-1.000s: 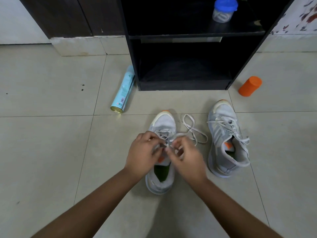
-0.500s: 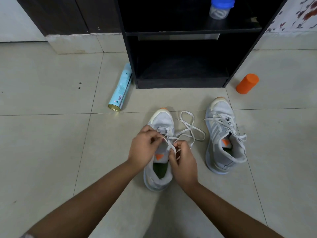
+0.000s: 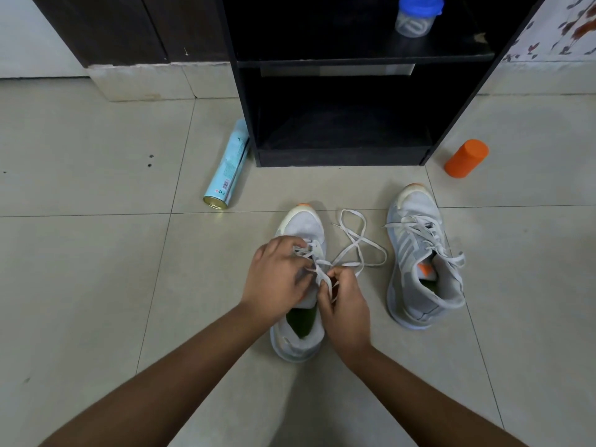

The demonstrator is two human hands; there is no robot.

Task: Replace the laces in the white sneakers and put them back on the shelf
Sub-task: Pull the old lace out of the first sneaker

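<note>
Pinching the lace (image 3: 354, 250) with left hand (image 3: 277, 275) and right hand (image 3: 346, 311), fingers curled round it, over the near shoe (image 3: 303, 227) on the floor in front of the shelf (image 3: 338, 156). Looks about halfway — done lacing the other shoe (image 3: 419, 259), also in front of the shelf. Yet to finish threading, tie up, put both back on the shelf.

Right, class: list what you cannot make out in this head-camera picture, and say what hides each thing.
Head view:
Eyelets of near sneaker: under left hand and right hand holding the lace.
Lid of jar: cut by top edge.
Label on can: too small.
Back of lower shelf: too dark.
</note>
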